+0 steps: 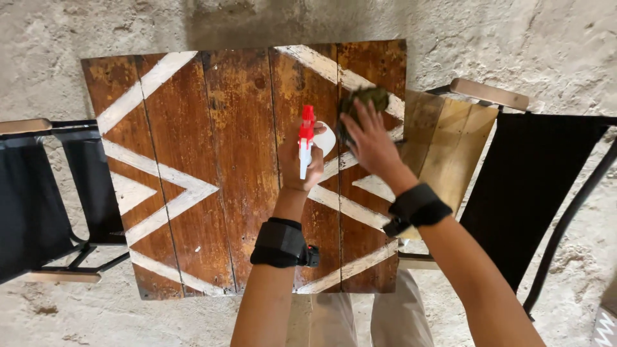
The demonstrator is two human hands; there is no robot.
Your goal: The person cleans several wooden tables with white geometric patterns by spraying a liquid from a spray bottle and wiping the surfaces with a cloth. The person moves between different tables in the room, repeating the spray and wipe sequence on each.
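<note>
Centre frame: left hand [301, 162] clenched around a red-and-white spray bottle [306, 138] above the wooden bench [193, 167]. Right hand [369, 142], fingers spread, presses a dark green rag [366, 97] onto the bench's upper right planks.

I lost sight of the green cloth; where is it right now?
In the head view the green cloth lies under the right hand on the right part of the wooden table, near its far edge, just right of the spray bottle in the left hand.
</note>
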